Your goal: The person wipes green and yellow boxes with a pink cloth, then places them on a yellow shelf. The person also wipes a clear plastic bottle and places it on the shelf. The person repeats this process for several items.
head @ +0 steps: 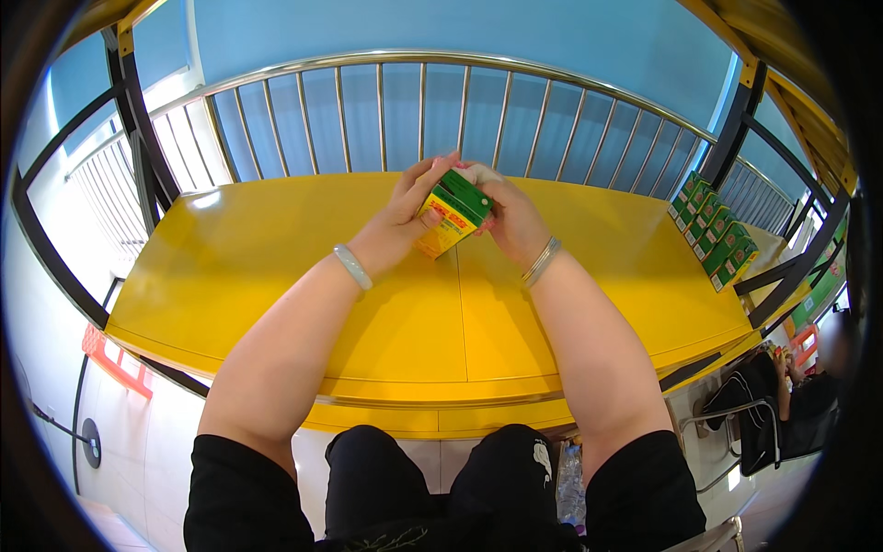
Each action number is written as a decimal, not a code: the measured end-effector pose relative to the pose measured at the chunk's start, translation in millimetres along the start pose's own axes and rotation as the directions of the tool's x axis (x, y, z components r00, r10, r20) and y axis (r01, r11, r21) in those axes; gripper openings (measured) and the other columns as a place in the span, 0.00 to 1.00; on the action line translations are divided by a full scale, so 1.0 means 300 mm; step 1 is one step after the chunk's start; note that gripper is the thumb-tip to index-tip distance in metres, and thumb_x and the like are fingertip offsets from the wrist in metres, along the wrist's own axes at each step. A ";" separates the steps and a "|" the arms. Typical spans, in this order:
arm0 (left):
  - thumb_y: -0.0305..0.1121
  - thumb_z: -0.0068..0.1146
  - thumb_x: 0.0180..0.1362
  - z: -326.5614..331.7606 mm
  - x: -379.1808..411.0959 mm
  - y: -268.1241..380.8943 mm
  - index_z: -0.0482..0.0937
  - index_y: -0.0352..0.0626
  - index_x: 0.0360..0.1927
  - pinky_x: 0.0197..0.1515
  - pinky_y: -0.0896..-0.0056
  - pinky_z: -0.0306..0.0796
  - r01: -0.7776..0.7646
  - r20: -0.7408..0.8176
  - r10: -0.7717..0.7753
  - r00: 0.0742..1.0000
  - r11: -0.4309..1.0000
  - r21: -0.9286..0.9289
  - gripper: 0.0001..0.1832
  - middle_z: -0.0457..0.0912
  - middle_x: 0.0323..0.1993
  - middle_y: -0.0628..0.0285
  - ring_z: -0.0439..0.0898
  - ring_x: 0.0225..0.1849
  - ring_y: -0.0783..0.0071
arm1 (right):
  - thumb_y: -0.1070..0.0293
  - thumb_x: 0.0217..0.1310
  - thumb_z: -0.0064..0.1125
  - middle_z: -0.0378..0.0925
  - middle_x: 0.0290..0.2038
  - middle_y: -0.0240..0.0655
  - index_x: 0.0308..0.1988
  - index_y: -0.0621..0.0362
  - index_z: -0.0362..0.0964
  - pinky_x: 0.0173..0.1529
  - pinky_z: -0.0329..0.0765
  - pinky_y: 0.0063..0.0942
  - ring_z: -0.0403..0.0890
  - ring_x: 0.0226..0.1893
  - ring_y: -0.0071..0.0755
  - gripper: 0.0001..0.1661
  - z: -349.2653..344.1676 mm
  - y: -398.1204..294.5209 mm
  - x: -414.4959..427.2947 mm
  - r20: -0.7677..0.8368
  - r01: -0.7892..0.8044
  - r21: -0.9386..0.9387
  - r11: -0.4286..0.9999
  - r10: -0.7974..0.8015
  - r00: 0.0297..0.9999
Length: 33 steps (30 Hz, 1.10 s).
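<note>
A green and yellow printed carton [452, 212] is held tilted above the yellow tabletop [400, 324]. My left hand [407, 210] grips its left side, the thumb lying on the yellow front face. My right hand [512, 207] is at the carton's right side, with a pink and white cloth-like item [479, 174] bunched between its fingers and the box. Part of this item shows behind the carton's green top; the rest is hidden by the box and fingers. Whether the right fingers also grip the carton is unclear.
Several similar green cartons [714, 231] stand in a row at the table's right edge. A metal railing [421, 62] runs behind the table. A seated person [807, 393] is at the lower right, near a metal-framed chair [752, 421]. Plastic bottles [571, 483] lie below, beside my leg.
</note>
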<state>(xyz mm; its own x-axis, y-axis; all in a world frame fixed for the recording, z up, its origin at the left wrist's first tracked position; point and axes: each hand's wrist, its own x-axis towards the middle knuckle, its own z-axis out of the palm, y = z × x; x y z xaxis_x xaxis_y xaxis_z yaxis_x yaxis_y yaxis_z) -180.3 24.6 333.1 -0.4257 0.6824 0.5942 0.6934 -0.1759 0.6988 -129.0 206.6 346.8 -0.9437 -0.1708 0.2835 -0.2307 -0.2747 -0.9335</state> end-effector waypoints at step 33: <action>0.31 0.42 0.63 -0.006 0.011 0.014 0.63 0.47 0.59 0.50 0.76 0.65 -0.073 -0.481 -0.355 0.801 0.741 -0.668 0.19 0.71 0.47 0.64 0.69 0.46 0.75 | 0.56 0.59 0.47 0.72 0.22 0.33 0.33 0.62 0.68 0.23 0.68 0.22 0.73 0.18 0.25 0.18 0.043 0.086 0.022 -0.159 -0.202 -0.342 0.918 0.155 0.975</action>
<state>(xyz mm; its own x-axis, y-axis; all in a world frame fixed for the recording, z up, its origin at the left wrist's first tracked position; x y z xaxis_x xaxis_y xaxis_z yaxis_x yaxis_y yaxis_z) -179.9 24.8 338.9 -0.8672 0.2679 0.4198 0.1565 -0.6536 0.7405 -138.1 186.2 327.5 -0.9935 -0.0590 0.0969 -0.1028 0.1065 -0.9890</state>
